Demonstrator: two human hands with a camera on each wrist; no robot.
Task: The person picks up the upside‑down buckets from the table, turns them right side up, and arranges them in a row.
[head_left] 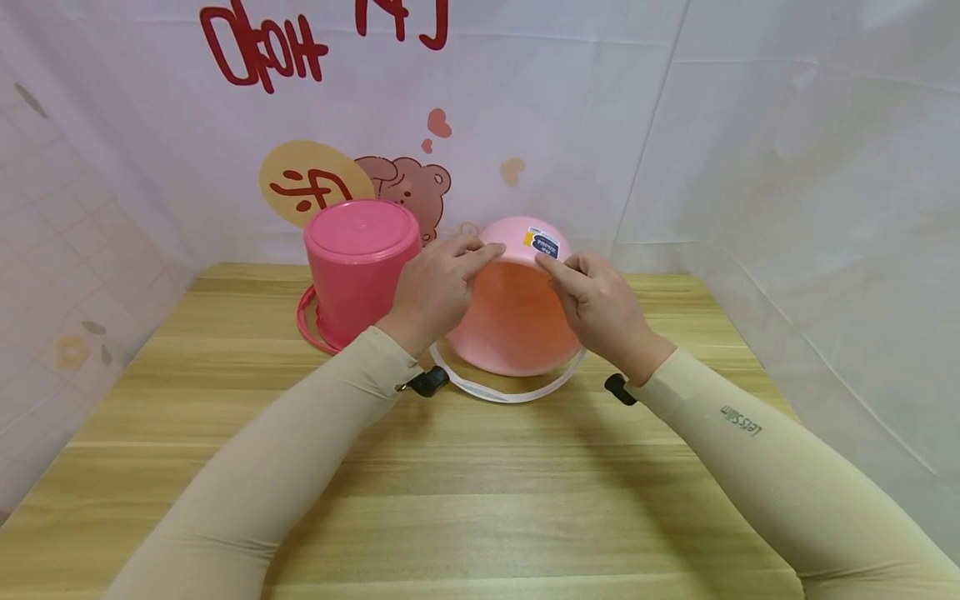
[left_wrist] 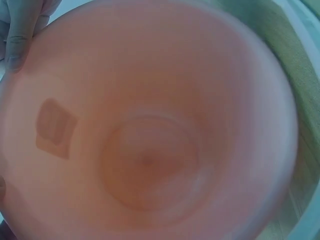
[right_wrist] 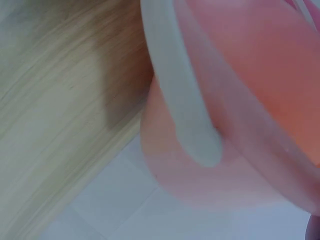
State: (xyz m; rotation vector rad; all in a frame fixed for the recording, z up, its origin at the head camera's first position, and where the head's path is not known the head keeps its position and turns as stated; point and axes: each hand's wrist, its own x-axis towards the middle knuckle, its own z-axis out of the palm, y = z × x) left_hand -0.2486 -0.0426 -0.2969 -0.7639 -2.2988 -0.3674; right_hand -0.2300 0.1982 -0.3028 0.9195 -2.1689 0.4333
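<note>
A light pink bucket [head_left: 512, 312] lies tipped on its side on the table, its mouth facing me. My left hand [head_left: 438, 285] grips the upper left of its rim, and my right hand [head_left: 603, 304] pinches the rim at the upper right, thumb in front. Between the hands a dark blue and orange label [head_left: 543, 242] shows on the outer wall. The white handle [head_left: 495, 397] hangs down in an arc before the mouth. In the left wrist view the bucket's bare inside [left_wrist: 150, 160] fills the picture. The handle's pivot end [right_wrist: 200, 145] is close in the right wrist view.
Just left of my left hand, a darker pink bucket [head_left: 360, 287] stands upside down, its handle [head_left: 306, 321] down at the table. A white printed sheet [head_left: 585, 100] hangs behind the wooden table [head_left: 480, 500], with similar sheeting along both sides.
</note>
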